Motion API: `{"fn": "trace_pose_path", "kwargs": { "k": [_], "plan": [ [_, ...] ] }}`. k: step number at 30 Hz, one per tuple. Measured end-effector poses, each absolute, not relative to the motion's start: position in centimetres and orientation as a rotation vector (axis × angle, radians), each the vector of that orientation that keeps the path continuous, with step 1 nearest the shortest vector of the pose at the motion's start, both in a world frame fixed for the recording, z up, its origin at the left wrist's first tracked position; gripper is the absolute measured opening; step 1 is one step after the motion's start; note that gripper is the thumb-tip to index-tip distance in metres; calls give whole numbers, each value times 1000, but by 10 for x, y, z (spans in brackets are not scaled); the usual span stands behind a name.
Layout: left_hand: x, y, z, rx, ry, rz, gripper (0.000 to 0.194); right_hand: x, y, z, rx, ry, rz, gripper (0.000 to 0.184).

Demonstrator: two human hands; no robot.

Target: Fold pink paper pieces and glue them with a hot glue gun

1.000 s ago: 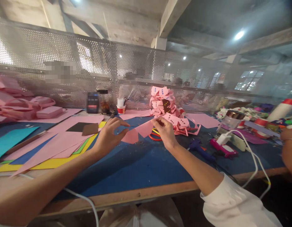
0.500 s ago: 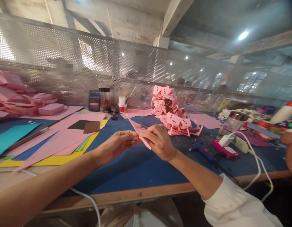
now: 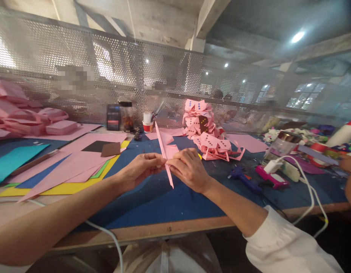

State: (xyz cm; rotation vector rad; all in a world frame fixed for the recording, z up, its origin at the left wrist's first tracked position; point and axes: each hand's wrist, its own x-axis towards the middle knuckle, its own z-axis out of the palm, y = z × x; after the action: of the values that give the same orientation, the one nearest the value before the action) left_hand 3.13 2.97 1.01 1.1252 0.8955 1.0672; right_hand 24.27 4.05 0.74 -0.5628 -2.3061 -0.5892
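A folded pink paper piece [image 3: 161, 141] stands nearly edge-on over the blue mat, with a flap sticking out to its right. My left hand [image 3: 139, 170] pinches its near edge between thumb and fingers. From the other side, my right hand [image 3: 189, 170] is closed on the same paper, knuckles up. A small yellow bit [image 3: 200, 156] shows just beyond the right knuckles; I cannot make out what it belongs to. Behind the hands rises a stack of dotted pink paper shapes [image 3: 202, 127].
Coloured sheets [image 3: 75, 159] lie at left, below a pink paper heap [image 3: 30, 117]. To the right are a blue glue gun [image 3: 243, 180], a pink device [image 3: 272, 177] with a white cable, and a glass jar [image 3: 283, 146]. A perforated metal screen [image 3: 164, 72] closes the back.
The pink paper has turned more upright and edge-on, and its flap now shows. My right hand has shifted slightly. A dark, blade-like bit seen near the right fingers before is out of sight.
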Motion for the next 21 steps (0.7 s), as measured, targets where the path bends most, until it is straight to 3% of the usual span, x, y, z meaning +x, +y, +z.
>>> {"fn": "trace_pose_path", "kwargs": {
  "k": [21],
  "plan": [
    [30,32,9,1129,853,1060,18,241,40,7,-596,-2282,-610,16]
  ]
}}
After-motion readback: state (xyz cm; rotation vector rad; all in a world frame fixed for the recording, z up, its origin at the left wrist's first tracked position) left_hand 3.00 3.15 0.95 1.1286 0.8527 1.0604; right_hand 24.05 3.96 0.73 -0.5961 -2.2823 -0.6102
